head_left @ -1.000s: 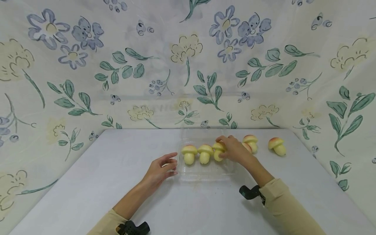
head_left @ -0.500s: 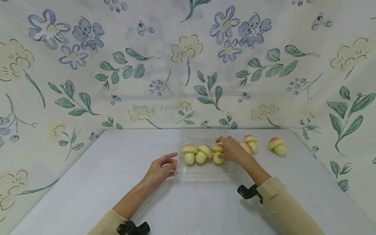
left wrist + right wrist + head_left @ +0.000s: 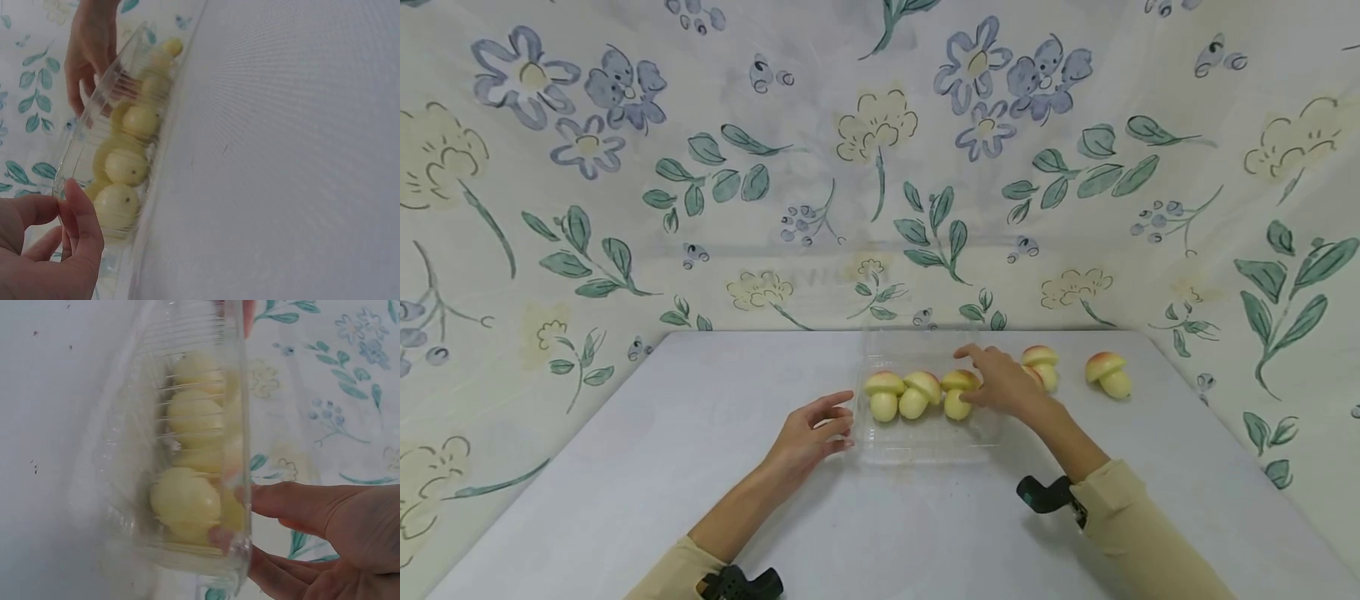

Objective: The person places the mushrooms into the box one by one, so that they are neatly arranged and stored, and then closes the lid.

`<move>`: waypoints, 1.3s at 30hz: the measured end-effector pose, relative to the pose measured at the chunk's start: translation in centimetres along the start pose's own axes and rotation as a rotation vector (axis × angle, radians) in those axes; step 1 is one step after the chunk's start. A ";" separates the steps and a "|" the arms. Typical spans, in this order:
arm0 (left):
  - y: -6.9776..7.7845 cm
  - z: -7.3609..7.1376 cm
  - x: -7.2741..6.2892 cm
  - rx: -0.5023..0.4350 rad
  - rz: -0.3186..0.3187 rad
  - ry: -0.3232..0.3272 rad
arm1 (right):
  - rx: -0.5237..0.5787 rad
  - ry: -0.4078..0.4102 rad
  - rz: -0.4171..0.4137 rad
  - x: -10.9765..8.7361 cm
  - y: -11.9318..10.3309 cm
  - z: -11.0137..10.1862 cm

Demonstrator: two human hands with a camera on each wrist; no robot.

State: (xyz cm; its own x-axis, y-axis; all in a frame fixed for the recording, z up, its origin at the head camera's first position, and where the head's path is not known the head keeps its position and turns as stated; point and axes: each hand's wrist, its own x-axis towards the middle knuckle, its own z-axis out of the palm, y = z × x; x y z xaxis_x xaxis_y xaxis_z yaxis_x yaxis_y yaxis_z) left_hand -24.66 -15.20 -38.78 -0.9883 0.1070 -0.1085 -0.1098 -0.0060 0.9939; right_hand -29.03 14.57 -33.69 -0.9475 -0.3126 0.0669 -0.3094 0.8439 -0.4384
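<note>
Evidently light and probably yielding, the mushrooms (image 3: 883,406) look like something that would dent or mark if squeezed, so I'd judge a gentle grip round the stem, or thumb and finger across the cap, better than any hard pinch. Three lie in a row in the clear box (image 3: 898,454), caps to the back and stems to the front, the middle one leaning a little; on the tabletop (image 3: 925,533) to the right, one lies apart and others sit partly hidden behind the right hand (image 3: 1003,383). That hand is spread wide at the box's right end, index finger raised clear of the cap and thumb near the stem of the rightmost mushroom; whether the thumb touches it I cannot tell. The left hand (image 3: 805,433) is loosely bent at the left wall, fingertips at the rim, with no firm grip to be seen. The box seems thin, springy plastic: it would likely flex if pushed midway along a side and slide easily, so it's best steadied at a corner or the rim. Rounded, smooth-looking caps may roll or slip, which makes the narrower stem the surer hold
</note>
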 end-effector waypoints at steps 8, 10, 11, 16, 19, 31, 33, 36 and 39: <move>0.0 0.0 0.2 0.001 0.006 -0.002 | 0.084 0.033 -0.040 -0.7 0.7 -1.4; 0.0 0.0 0.2 0.003 0.003 -0.005 | 0.092 0.049 -0.044 -0.9 1.0 -1.7; -0.1 0.0 0.3 0.002 0.003 -0.006 | 0.096 0.056 -0.042 -0.9 1.2 -1.8; -0.1 -0.1 0.3 -0.003 -0.002 -0.008 | 0.124 0.059 -0.034 -1.2 2.7 -2.1; -0.1 -0.1 0.2 -0.006 -0.006 -0.004 | 0.164 0.058 -0.042 -1.4 3.7 -2.2; -0.3 -0.1 0.3 -0.005 -0.004 -0.002 | 0.207 0.075 -0.016 -3.0 6.3 -4.0; -0.3 -0.1 0.3 -0.010 -0.005 -0.002 | 0.196 0.074 -0.019 -3.2 6.7 -4.2; -0.3 -0.1 0.3 -0.018 -0.004 -0.004 | 0.174 0.081 -0.018 -3.5 7.6 -4.5; -0.3 -0.1 0.3 -0.023 -0.005 -0.005 | 0.152 0.089 -0.003 -3.8 8.6 -4.8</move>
State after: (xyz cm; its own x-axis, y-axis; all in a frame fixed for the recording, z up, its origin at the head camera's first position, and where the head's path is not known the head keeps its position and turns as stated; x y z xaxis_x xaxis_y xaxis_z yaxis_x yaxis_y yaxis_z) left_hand -24.95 -15.28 -39.10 -0.9873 0.1116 -0.1132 -0.1171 -0.0283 0.9927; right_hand -28.50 25.11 -33.46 -0.9520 -0.2694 0.1451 -0.3031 0.7650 -0.5683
